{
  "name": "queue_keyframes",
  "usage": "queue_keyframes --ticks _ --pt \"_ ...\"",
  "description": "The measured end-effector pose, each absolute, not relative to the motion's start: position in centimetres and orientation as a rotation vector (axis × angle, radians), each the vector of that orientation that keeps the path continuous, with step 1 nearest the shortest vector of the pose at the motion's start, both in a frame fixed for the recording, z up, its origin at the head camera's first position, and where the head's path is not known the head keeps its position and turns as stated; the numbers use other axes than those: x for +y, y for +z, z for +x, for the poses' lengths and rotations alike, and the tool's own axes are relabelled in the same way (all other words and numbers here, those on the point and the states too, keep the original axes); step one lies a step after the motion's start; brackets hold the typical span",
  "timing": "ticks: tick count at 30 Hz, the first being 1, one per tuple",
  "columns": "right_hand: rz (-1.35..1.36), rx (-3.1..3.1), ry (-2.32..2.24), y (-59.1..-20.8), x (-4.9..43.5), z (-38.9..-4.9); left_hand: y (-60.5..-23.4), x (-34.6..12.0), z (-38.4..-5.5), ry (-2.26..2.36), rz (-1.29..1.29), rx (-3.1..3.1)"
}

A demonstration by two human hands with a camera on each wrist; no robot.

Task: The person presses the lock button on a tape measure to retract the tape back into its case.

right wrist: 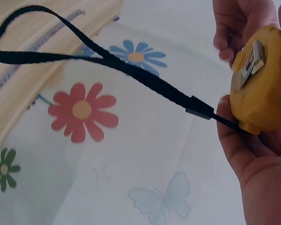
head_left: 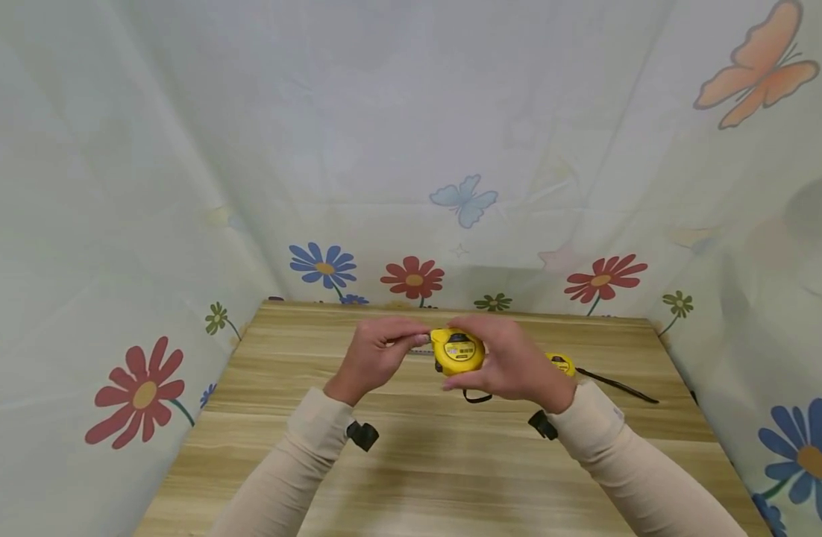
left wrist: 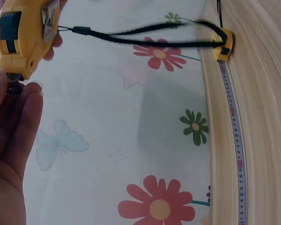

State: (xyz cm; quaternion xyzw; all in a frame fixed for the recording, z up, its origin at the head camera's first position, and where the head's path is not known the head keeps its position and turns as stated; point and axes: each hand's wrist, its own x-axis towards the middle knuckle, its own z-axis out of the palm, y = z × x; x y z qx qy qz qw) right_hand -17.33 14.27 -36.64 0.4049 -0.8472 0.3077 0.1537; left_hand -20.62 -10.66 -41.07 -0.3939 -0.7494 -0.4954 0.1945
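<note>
A yellow tape measure (head_left: pixel 459 352) is held above the table by my right hand (head_left: pixel 518 365), its fingers and thumb round the case. My left hand (head_left: pixel 374 354) pinches the metal tip (left wrist: pixel 14 85) at the mouth of that case. A black wrist strap (right wrist: pixel 145 84) hangs from it. Behind my right hand, a second yellow tape measure (head_left: pixel 562 364) lies on the table. Its blade (left wrist: pixel 239 154) stretches out along the back of the table, mostly hidden behind my hands in the head view.
The wood-grain table (head_left: pixel 451 477) meets a white curtain (head_left: pixel 357 134) printed with flowers and butterflies at its back and sides. The second tape measure's black strap (head_left: pixel 619 385) trails to the right. Small black devices (head_left: pixel 362 435) sit at both wrists.
</note>
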Motion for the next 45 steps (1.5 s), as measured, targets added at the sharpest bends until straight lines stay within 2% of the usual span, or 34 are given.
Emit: queue_keyframes --ticks 10,20,26,32,38,45 --pt "1.068 -2.407 1.031 -37.3 13.4 -16.6 -40.8 -10.1 -18.6 -1.974 -1.067 -2.239" --pt "1.062 -2.443 1.111 -37.9 13.4 -16.0 -41.9 -10.9 -18.1 -2.115 -0.942 -2.197" --pt "1.044 -2.426 1.369 -40.5 12.6 -15.5 -43.8 -11.7 -17.4 -2.181 -0.865 -2.230" --pt "1.043 -2.519 1.435 -43.4 11.1 -14.6 -46.3 -13.4 -16.3 -2.171 -0.837 -2.327" --pt "1.027 -2.705 1.569 -47.4 8.6 -14.1 -50.4 -16.2 -15.7 -2.237 -0.710 -2.509" --pt "1.036 -2.819 1.402 -53.7 5.0 -15.5 -55.4 -19.3 -16.5 -2.234 -0.587 -2.682"
